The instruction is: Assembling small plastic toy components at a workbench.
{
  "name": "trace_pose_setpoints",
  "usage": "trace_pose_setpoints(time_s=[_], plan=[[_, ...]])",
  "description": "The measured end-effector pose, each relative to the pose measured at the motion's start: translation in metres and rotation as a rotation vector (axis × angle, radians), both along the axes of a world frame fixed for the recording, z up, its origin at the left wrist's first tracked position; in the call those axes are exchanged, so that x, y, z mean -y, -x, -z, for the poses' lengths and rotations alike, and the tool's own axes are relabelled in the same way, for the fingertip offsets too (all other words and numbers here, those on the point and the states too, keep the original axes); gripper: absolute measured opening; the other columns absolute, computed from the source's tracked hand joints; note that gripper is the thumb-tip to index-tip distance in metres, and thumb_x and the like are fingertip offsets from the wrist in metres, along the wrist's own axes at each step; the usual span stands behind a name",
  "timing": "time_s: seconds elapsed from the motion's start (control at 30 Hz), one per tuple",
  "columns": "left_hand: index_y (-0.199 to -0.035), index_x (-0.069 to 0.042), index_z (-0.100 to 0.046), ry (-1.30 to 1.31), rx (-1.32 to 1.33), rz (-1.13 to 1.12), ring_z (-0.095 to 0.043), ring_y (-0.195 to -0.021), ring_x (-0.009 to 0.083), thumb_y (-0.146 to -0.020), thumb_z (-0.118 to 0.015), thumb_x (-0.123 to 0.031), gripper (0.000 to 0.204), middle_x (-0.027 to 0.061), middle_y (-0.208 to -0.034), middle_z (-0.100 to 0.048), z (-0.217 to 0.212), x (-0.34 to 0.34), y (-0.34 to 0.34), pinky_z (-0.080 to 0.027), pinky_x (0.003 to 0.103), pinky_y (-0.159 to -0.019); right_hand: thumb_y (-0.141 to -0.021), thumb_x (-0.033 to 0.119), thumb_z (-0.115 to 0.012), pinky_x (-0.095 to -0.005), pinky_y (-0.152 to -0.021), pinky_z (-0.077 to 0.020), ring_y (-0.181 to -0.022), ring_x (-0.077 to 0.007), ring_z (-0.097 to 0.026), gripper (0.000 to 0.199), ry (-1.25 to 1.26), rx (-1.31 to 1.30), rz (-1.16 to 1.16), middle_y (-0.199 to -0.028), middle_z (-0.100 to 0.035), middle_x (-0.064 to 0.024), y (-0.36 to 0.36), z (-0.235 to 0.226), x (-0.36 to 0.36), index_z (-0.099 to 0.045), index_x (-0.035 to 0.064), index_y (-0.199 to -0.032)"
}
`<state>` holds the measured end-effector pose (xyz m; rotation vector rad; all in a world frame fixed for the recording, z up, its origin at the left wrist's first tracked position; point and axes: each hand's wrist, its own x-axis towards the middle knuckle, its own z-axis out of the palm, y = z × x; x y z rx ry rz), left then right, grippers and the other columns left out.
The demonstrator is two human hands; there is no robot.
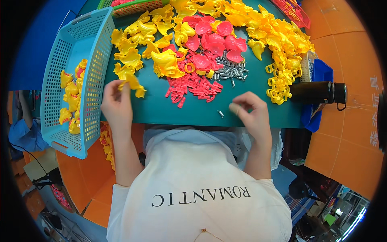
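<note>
My left hand (pixel 117 101) is closed on a yellow plastic shell piece (pixel 134 84), held between thumb and fingers at the table's left front. Toward the right front, my right hand (pixel 254 113) has its fingers curled in a pinch; whatever they hold, if anything, is too small to name. A single small silver cylinder (pixel 220 113) lies just left of that hand, apart from it. Farther in are a heap of silver cylinders (pixel 234 71), small pink-red pieces (pixel 189 86) and rounded pink-red shells (pixel 213 42). Yellow rings (pixel 279 86) are piled at the right.
Yellow shell pieces (pixel 278 38) curve around the back of the green table (pixel 161 113). A blue basket (pixel 96 80) with assembled yellow figures (pixel 72 94) stands at the left. A black bottle (pixel 318 92) lies at the right beside a blue bin (pixel 313 119); orange board (pixel 342 80) stands beyond.
</note>
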<state>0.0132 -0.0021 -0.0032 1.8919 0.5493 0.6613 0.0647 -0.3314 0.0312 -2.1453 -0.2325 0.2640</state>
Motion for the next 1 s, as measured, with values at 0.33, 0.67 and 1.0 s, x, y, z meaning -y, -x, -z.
trace_pose_setpoints(time_s=[0.33, 0.67, 1.0], plan=[[-0.117, -0.010, -0.054, 1.426, -0.270, 0.546, -0.064, -0.079, 0.0199, -0.092, -0.055, -0.013, 0.026, 0.0105, -0.107, -0.059, -0.043, 0.080, 0.014, -0.059, 0.035, -0.059, -0.079, -0.005, -0.065, -0.0267, -0.068, -0.0500, -0.082, -0.0172, -0.061, 0.018, -0.437, -0.103, 0.075, -0.089, -0.063, -0.0125, 0.024, 0.022, -0.016, -0.059, -0.0032, -0.096], [-0.123, -0.006, -0.047, 1.136, -0.600, 1.029, -0.053, -0.059, 0.0061, -0.095, -0.049, -0.018, 0.030, 0.0040, -0.088, -0.056, -0.045, 0.109, 0.009, -0.045, 0.021, -0.044, -0.070, -0.014, -0.063, -0.0277, -0.069, -0.0507, -0.081, -0.0201, -0.063, 0.019, -0.471, 0.090, -0.360, -0.086, -0.066, -0.0138, 0.004, -0.025, -0.025, -0.067, -0.0053, -0.086], [-0.119, -0.006, -0.050, 0.980, -0.596, 1.061, -0.047, -0.048, 0.0039, -0.096, -0.051, -0.023, 0.028, -0.0008, -0.067, -0.051, -0.049, 0.104, 0.003, -0.038, 0.020, -0.041, -0.062, -0.015, -0.065, -0.0279, -0.064, -0.0506, -0.078, -0.0220, -0.064, 0.025, -0.391, 0.346, -0.513, -0.086, -0.065, -0.0129, -0.005, -0.025, -0.025, -0.068, -0.0018, -0.083]])
